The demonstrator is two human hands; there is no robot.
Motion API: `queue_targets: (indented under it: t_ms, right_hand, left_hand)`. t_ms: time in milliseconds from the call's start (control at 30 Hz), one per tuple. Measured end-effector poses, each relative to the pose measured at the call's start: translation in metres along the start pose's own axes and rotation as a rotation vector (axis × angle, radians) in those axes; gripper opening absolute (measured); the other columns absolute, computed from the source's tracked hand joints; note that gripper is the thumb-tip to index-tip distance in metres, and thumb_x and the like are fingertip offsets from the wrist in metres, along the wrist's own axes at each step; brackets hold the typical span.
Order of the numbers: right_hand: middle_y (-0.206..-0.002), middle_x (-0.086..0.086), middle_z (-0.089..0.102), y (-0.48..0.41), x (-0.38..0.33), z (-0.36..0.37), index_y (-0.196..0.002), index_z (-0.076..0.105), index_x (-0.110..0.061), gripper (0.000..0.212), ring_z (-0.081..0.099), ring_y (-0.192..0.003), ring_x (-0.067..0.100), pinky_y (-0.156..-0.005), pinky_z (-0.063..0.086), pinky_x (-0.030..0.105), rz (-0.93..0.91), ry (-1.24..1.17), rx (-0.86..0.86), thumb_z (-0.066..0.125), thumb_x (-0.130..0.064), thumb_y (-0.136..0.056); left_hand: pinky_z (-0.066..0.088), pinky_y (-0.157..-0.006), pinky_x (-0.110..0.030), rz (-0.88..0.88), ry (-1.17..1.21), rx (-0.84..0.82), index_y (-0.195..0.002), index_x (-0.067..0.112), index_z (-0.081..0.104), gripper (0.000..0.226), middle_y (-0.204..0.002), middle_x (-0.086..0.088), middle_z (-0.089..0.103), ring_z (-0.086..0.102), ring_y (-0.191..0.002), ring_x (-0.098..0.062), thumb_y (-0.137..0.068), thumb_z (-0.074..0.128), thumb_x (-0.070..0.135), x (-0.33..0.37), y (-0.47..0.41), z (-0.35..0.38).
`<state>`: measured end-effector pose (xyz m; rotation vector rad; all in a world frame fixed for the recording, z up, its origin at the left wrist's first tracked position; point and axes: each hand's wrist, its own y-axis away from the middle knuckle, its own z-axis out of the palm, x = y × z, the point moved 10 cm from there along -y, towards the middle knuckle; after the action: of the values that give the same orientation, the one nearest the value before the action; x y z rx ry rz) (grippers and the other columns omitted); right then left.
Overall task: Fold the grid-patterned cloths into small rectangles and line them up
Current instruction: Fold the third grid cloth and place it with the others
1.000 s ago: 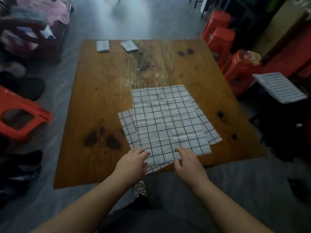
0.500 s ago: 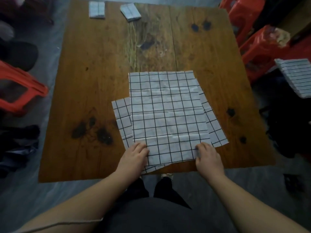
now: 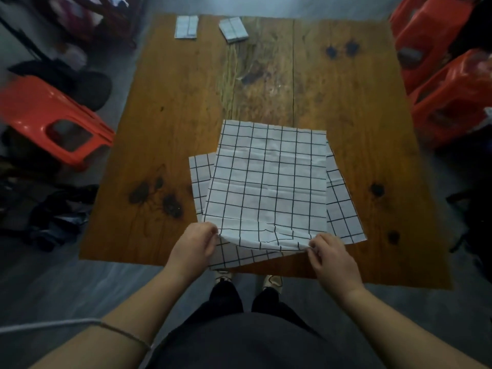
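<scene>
A white cloth with a black grid, the top cloth (image 3: 269, 182), lies spread near the front of the wooden table (image 3: 191, 102). My left hand (image 3: 194, 245) pinches its near left corner. My right hand (image 3: 330, 253) pinches its near right corner. The near edge is raised a little off the table. Under it lies a second grid cloth (image 3: 343, 209), turned at an angle, showing at both sides and in front. Two folded grid cloths sit at the far edge: a straight one (image 3: 186, 27) and a skewed one (image 3: 233, 29) to its right.
Red plastic stools stand on the floor at the left (image 3: 53, 121) and at the right (image 3: 450, 99). Dark clothing lies on the floor at the left (image 3: 50, 214). The table carries several dark stains (image 3: 159, 198). My shoes (image 3: 271, 282) show under the near edge.
My hands moved apart from the middle of the near edge to its two corners. They closed on the corners and lifted the near edge of the top cloth. The camera tilted downward.
</scene>
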<state>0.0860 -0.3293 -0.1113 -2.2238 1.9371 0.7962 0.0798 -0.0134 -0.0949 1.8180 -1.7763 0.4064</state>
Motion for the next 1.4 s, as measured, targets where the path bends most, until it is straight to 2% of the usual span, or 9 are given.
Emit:
queue_targets:
  t_ms: [167, 300, 400, 567, 733, 900, 1067, 1233, 1400]
  right_hand:
    - [-0.098, -0.018, 0.05, 0.014, -0.002, -0.009, -0.099, 0.061, -0.029, 0.003, 0.048, -0.097, 0.006, -0.074, 0.043, 0.021, 0.054, -0.198, 0.086, 0.058, -0.028, -0.098]
    - [-0.097, -0.023, 0.05, 0.039, -0.016, -0.013, -0.101, 0.061, -0.028, 0.01, 0.049, -0.095, 0.004, -0.073, 0.04, 0.016, 0.09, -0.283, 0.165, 0.059, -0.018, -0.098]
    - [-0.098, -0.017, 0.056, 0.064, -0.032, -0.01, -0.102, 0.062, -0.028, 0.015, 0.056, -0.093, 0.003, -0.075, 0.048, 0.021, 0.106, -0.388, 0.219, 0.061, -0.014, -0.097]
    - [-0.103, -0.008, 0.06, 0.105, -0.06, -0.001, -0.11, 0.058, -0.027, 0.05, 0.057, -0.097, 0.009, -0.087, 0.041, 0.011, 0.093, -0.385, 0.28, 0.059, 0.015, -0.082]
    - [-0.109, -0.006, 0.057, 0.137, -0.078, 0.008, -0.119, 0.06, -0.019, 0.054, 0.054, -0.104, 0.01, -0.096, 0.042, 0.025, 0.124, -0.368, 0.344, 0.057, 0.02, -0.082]
    - [-0.105, -0.006, 0.065, 0.136, -0.081, 0.005, -0.111, 0.067, -0.017, 0.044, 0.062, -0.101, 0.014, -0.094, 0.049, 0.032, 0.092, -0.337, 0.368, 0.061, 0.016, -0.083]
    - [-0.097, -0.007, 0.065, 0.1, -0.083, -0.021, -0.101, 0.065, -0.022, 0.038, 0.061, -0.096, 0.003, -0.084, 0.047, 0.019, 0.112, -0.411, 0.399, 0.062, 0.013, -0.084]
    - [-0.097, -0.01, 0.064, 0.038, -0.073, -0.043, -0.103, 0.064, -0.023, 0.029, 0.06, -0.093, 0.002, -0.076, 0.046, 0.02, 0.148, -0.499, 0.396, 0.061, 0.004, -0.091]
    - [-0.092, -0.006, 0.063, -0.037, -0.053, -0.041, -0.104, 0.064, -0.022, 0.019, 0.06, -0.083, 0.009, -0.067, 0.047, 0.024, 0.194, -0.488, 0.282, 0.057, -0.006, -0.096]
  left_hand:
    - [0.049, -0.077, -0.02, -0.097, 0.176, 0.005, -0.1, 0.027, 0.06, 0.011, -0.095, 0.011, 0.059, 0.057, -0.089, -0.003, -0.099, 0.058, 0.017, -0.012, 0.025, -0.008]
    - [0.05, -0.068, -0.027, -0.082, 0.231, -0.032, -0.096, 0.028, 0.061, 0.01, -0.084, 0.009, 0.062, 0.059, -0.076, -0.006, -0.1, 0.057, 0.019, -0.021, 0.045, -0.014]
    - [0.053, -0.068, -0.029, -0.057, 0.257, -0.036, -0.097, 0.026, 0.062, 0.011, -0.084, 0.009, 0.064, 0.061, -0.076, -0.005, -0.1, 0.057, 0.016, -0.032, 0.061, -0.027]
    - [0.046, -0.073, -0.013, 0.047, 0.258, -0.029, -0.098, 0.024, 0.062, 0.013, -0.088, 0.012, 0.063, 0.06, -0.083, 0.002, -0.095, 0.065, 0.012, -0.045, 0.094, -0.049]
    - [0.04, -0.101, -0.01, 0.172, 0.227, -0.178, -0.126, 0.022, 0.057, 0.05, -0.121, 0.014, 0.056, 0.051, -0.118, 0.008, -0.082, 0.063, -0.003, -0.06, 0.135, -0.054]
    - [0.051, -0.096, -0.024, 0.165, 0.202, -0.04, -0.118, 0.019, 0.062, 0.04, -0.112, 0.009, 0.061, 0.057, -0.107, 0.004, -0.086, 0.063, -0.005, -0.069, 0.128, -0.069]
    - [0.055, -0.081, -0.029, 0.057, 0.256, 0.074, -0.096, 0.023, 0.067, 0.025, -0.094, 0.012, 0.067, 0.063, -0.09, -0.003, -0.088, 0.066, 0.0, -0.065, 0.082, -0.092]
    - [0.06, -0.075, -0.043, -0.16, 0.447, 0.042, -0.103, 0.022, 0.067, 0.019, -0.094, 0.001, 0.068, 0.066, -0.084, -0.023, -0.094, 0.063, 0.006, -0.066, 0.022, -0.1]
    - [0.056, -0.077, -0.03, -0.367, 0.529, 0.043, -0.111, 0.023, 0.063, 0.02, -0.109, 0.0, 0.064, 0.062, -0.099, -0.017, -0.095, 0.064, 0.011, -0.066, -0.041, -0.093]
